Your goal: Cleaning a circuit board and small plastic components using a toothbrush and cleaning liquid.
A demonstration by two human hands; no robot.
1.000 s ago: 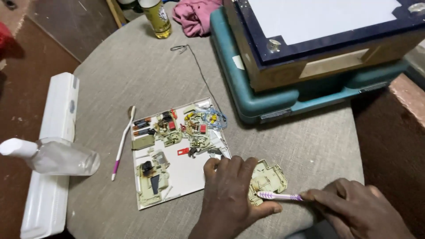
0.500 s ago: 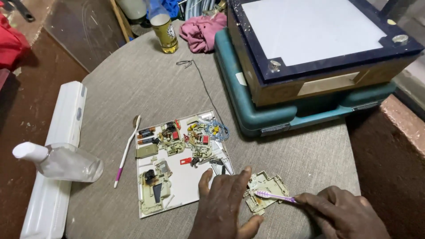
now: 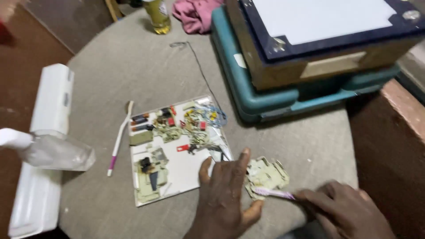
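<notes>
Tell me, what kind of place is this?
Probably a small home repair bench for electronics. A white sheet on the round grey table holds loose electronic parts, the left hand steadies a small circuit board while the right hand brushes it with a toothbrush, and a teal case sits nearby.

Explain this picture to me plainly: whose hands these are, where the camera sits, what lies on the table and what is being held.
The one view comes from a camera worn on a person's head, looking down at their own bare hands. The left hand presses a small pale circuit board onto the round grey table. The right hand holds a pink-handled toothbrush against that board. Nearby lie a white sheet covered in small electronic parts, a second toothbrush, a clear spray bottle and a teal case under a box.
</notes>
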